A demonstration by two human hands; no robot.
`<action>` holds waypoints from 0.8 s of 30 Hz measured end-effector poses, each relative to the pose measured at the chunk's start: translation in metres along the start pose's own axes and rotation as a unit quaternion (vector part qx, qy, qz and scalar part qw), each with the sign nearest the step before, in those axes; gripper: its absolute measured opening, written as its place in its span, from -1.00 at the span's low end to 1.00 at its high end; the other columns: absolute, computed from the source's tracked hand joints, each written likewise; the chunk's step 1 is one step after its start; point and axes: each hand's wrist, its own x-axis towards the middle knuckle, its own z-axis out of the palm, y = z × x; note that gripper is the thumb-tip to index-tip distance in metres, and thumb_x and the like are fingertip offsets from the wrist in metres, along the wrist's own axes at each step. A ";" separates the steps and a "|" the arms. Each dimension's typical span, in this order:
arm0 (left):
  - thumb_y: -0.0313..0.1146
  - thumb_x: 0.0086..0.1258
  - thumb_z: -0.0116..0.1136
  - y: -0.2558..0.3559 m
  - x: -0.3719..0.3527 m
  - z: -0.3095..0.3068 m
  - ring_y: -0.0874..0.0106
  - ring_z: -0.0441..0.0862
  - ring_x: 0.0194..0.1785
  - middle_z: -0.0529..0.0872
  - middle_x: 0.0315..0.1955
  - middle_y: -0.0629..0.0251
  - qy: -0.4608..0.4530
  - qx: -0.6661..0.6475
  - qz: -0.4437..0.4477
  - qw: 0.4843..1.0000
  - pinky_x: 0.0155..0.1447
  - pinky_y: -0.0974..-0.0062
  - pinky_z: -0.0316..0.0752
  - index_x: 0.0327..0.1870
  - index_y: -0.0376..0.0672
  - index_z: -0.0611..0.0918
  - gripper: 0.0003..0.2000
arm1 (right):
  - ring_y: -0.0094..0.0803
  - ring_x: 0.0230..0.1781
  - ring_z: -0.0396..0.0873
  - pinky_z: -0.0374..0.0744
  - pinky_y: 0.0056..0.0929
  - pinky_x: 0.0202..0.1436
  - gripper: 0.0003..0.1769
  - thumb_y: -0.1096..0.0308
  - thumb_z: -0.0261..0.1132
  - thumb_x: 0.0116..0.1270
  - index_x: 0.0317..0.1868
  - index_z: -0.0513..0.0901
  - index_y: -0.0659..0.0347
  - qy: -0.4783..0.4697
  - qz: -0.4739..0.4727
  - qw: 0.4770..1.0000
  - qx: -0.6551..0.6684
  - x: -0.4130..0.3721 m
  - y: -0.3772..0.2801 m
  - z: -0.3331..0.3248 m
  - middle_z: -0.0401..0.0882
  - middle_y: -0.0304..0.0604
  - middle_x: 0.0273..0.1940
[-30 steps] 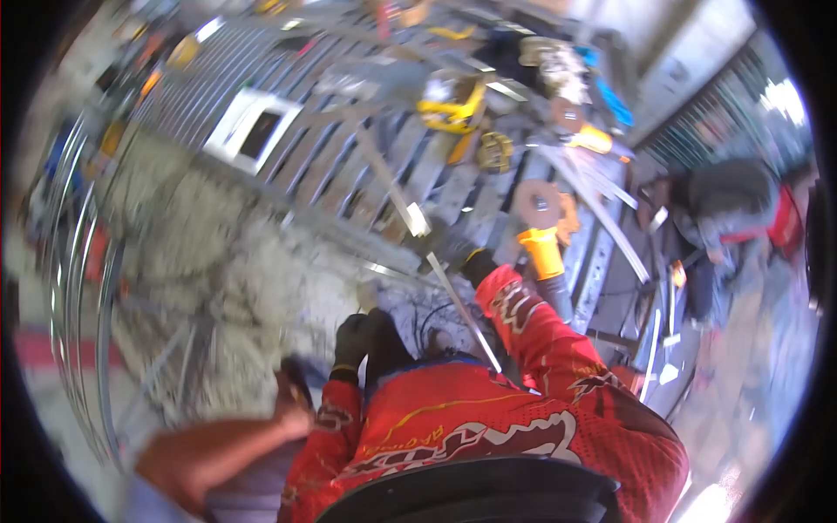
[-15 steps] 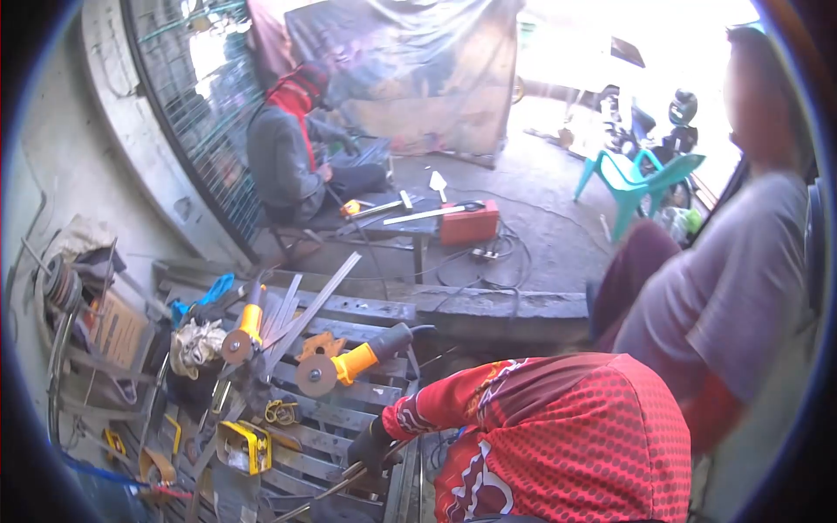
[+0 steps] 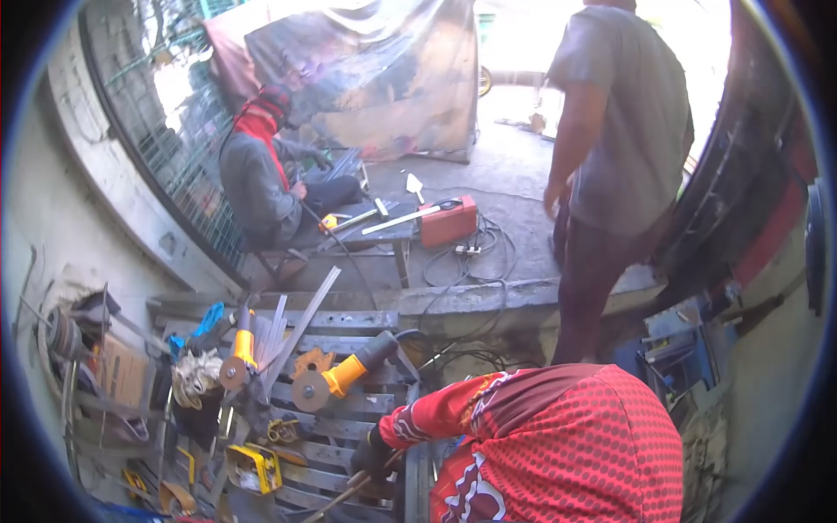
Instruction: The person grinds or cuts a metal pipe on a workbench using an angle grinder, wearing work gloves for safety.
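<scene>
My right hand (image 3: 373, 455), in a dark glove below a red patterned sleeve (image 3: 558, 436), is closed around a thin rod-like piece (image 3: 336, 499) at the near edge of the slatted metal bench (image 3: 301, 478). A second thin piece seems to lie along it, and the lower end runs out of the picture. My left hand is out of sight. Beyond my right hand, a yellow angle grinder (image 3: 344, 375) rests on the slats, with a second grinder (image 3: 240, 349) farther left. Nearer are a yellow open box (image 3: 255, 468) and a small coil of yellowish wire (image 3: 282, 429).
A co-worker in a grey jacket (image 3: 257, 174) sits by a low bench (image 3: 397, 232) with a hammer on it. Beside it are a red case (image 3: 449, 222) and coiled cables (image 3: 488, 261). Another person in a grey shirt (image 3: 619, 131) stands at the right. Metal strips (image 3: 301, 331) lie on my bench.
The person in the grey shirt has gone from the right edge toward the middle and now stands with their back turned. My view has shifted; my right hand keeps its grip.
</scene>
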 end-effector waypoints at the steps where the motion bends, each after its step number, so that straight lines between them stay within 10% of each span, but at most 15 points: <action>1: -0.38 0.63 0.01 0.001 -0.016 -0.004 -0.01 0.58 0.21 0.63 0.14 -0.12 0.004 0.011 -0.018 1.000 0.31 0.16 0.49 0.22 -0.43 0.55 -0.69 | -0.31 -0.39 0.74 0.64 -0.20 -0.36 -0.69 0.35 0.46 0.06 -0.13 0.71 0.09 0.020 0.000 0.998 -0.052 0.007 0.005 0.005 0.76 -0.21 -0.38; 3: -0.39 0.63 0.01 0.000 -0.070 -0.032 -0.02 0.58 0.23 0.62 0.16 -0.13 0.017 0.060 -0.081 0.995 0.33 0.15 0.48 0.22 -0.43 0.54 -0.69 | -0.26 -0.46 0.75 0.72 -0.24 -0.47 -0.56 0.35 0.52 0.06 0.00 0.68 0.18 -0.064 -0.053 0.981 0.175 0.051 0.057 0.017 0.78 -0.09 -0.31; 7: -0.48 0.55 0.05 0.007 -0.123 -0.045 -0.09 0.52 0.32 0.55 0.26 -0.19 -0.028 0.034 -0.222 0.974 0.43 0.14 0.41 0.36 -0.37 0.47 -0.61 | -0.30 -0.50 0.70 0.70 -0.26 -0.50 -0.48 0.39 0.43 0.14 0.14 0.55 0.18 -0.023 -0.109 0.983 0.143 -0.024 -0.003 -0.006 0.70 -0.08 -0.33; 10: -0.39 0.44 0.12 0.022 -0.137 -0.035 -0.04 0.52 0.33 0.56 0.24 -0.10 -0.019 0.106 -0.183 0.977 0.42 0.12 0.41 0.40 -0.29 0.45 -0.50 | -0.35 -0.51 0.67 0.66 -0.27 -0.47 -0.36 0.48 0.36 0.13 0.30 0.54 0.11 -0.049 -0.048 0.989 0.127 -0.002 0.015 0.001 0.69 -0.16 -0.33; 12: -0.25 0.46 0.14 0.047 -0.133 -0.031 -0.01 0.57 0.26 0.60 0.21 -0.02 -0.002 0.011 -0.244 0.970 0.40 0.09 0.41 0.36 -0.29 0.50 -0.50 | -0.40 -0.42 0.67 0.69 -0.33 -0.45 -0.40 0.13 0.64 0.08 0.11 0.67 0.15 -0.017 -0.057 0.985 0.163 -0.024 0.004 -0.008 0.70 -0.17 -0.25; 24: -0.62 0.25 0.17 0.091 -0.146 -0.034 0.02 0.60 0.22 0.65 0.04 -0.01 -0.040 0.012 -0.222 0.974 0.35 0.20 0.48 0.03 -0.27 0.66 -0.69 | -0.48 -0.49 0.60 0.64 -0.41 -0.42 -0.46 -0.01 0.51 0.30 0.11 0.65 0.19 0.000 -0.012 0.988 0.153 -0.047 -0.017 -0.016 0.61 -0.26 -0.41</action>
